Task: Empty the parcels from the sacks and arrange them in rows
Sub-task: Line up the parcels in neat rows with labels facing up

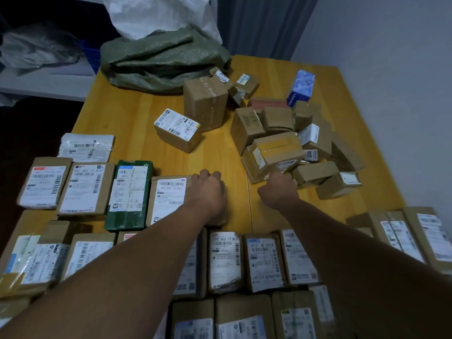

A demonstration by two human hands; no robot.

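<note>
Wooden table (137,113): labelled parcels (84,189) in rows at near side, loose pile (276,123) at far right
Green sack (156,59) lies slumped at far edge; left hand (209,192) grips row's end parcel (168,199); right hand (278,189) grips taped parcel (276,149) in pile

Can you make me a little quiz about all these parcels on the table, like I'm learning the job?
1. True or false: the green sack lies at the far end of the table.
2. The left hand rests on a labelled parcel. What colour is the parcel next to it in the row? A red, B green, C pink.
3. Fill in: the right hand reaches the loose pile of ____ boxes.
Key: 1 true; 2 B, the green parcel; 3 brown.
</note>
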